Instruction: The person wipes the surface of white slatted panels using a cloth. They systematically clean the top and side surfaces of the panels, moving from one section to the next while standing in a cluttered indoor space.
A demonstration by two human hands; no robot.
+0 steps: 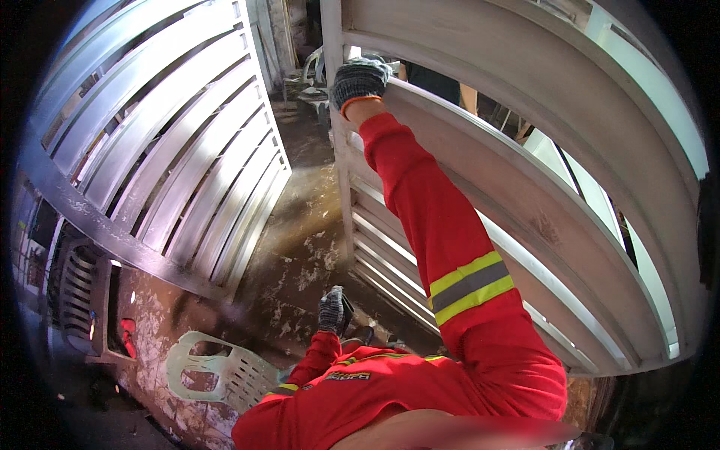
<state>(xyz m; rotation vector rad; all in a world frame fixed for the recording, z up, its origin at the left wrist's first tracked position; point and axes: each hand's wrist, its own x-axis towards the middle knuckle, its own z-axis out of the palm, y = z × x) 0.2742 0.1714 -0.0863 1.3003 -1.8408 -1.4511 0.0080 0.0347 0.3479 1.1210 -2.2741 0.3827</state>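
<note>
My right hand (361,81), in a dark grey knit glove with an orange cuff, reaches far up and forward. It is closed on the upper part of a large pale slatted panel (525,217), where a slat meets the end upright. Its fingertips are partly hidden behind the slat. My left hand (332,310), in a similar glove, is low and close to my body, apart from the panel. Its fingers are curled, with a small dark thing at its right side that I cannot make out.
Another slatted panel (180,142), silvery, stands to the left across a strip of stained floor (292,247). A pale plastic chair (221,371) is near my left side. A grey chair (79,296) with a red item (128,337) stands farther left. More chairs (313,79) are beyond.
</note>
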